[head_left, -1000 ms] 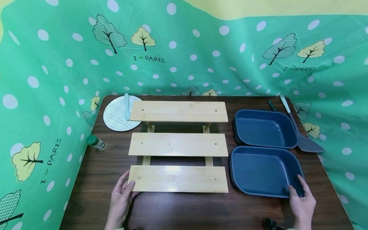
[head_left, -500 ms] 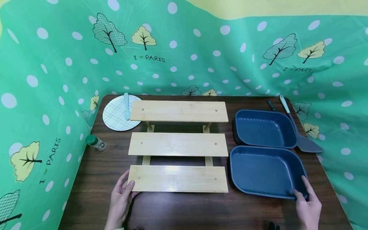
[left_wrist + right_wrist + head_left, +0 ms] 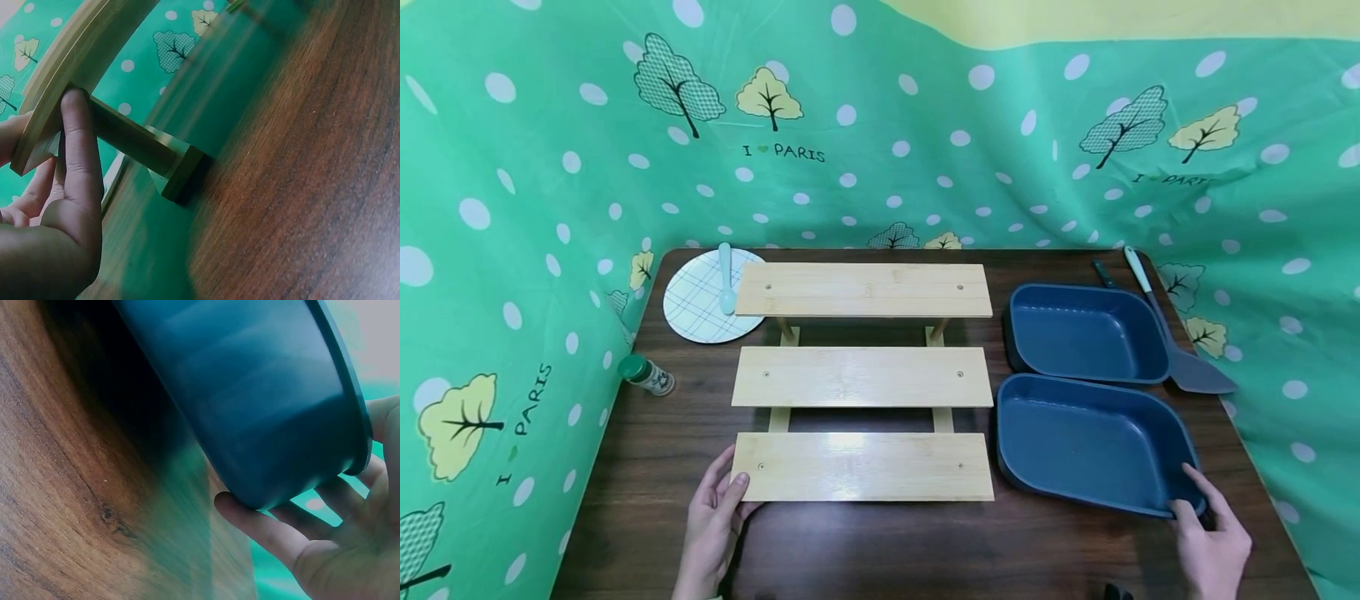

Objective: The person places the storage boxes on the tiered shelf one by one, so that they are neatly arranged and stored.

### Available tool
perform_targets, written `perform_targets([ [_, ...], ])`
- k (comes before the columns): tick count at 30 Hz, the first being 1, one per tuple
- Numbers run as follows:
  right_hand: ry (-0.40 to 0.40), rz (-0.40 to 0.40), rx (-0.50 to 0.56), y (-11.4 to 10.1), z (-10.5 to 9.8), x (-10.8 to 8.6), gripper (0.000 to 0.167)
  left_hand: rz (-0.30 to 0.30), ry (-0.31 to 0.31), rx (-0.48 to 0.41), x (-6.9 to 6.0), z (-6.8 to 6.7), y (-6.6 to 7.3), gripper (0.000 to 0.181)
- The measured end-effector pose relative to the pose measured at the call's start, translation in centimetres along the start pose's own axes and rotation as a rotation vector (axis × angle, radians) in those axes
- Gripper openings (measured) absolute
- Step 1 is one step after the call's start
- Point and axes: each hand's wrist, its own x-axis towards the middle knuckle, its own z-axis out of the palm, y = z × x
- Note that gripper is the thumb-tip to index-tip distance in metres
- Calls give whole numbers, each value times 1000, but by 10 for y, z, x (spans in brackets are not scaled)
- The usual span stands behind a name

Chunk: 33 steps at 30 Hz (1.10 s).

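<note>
The left hand (image 3: 713, 521) grips the left end of the lowest board of a three-tier wooden rack (image 3: 862, 467); in the left wrist view the hand (image 3: 69, 181) has its thumb and fingers on both faces of the board (image 3: 62, 69). At the right, the right hand (image 3: 1210, 533) pinches the near right corner of the front blue tray (image 3: 1090, 446). The right wrist view shows that hand's fingers (image 3: 262, 528) around the corner of the tray (image 3: 269, 419), some under it.
A second blue tray (image 3: 1086, 333) lies behind the front one, with a grey spatula (image 3: 1198, 372) to its right. At the left are a plate (image 3: 692, 304) with a light blue spoon (image 3: 726, 283) and a green-capped jar (image 3: 647, 374). A green cloth (image 3: 850, 100) hangs behind.
The right hand has moved slightly right with its corner of the front tray, and the tray has turned a little. The left hand keeps its hold on the rack.
</note>
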Motion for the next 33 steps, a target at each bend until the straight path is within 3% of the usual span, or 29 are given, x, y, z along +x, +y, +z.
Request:
perform_targets([
  [5, 54, -12, 51, 4, -1, -3, 62, -10, 4, 10, 1, 0, 0, 38],
  [11, 54, -16, 124, 9, -7, -2, 59, -25, 19, 25, 1, 1, 2, 36],
  [17, 68, -17, 44, 8, -18, 2, 59, -22, 8, 12, 1, 0, 1, 37],
  [24, 88, -79, 112, 4, -22, -4, 57, -31, 13, 26, 1, 0, 2, 36],
  [33, 95, -148, 41, -9, -25, -12, 55, -22, 10, 34, 1, 0, 1, 36],
])
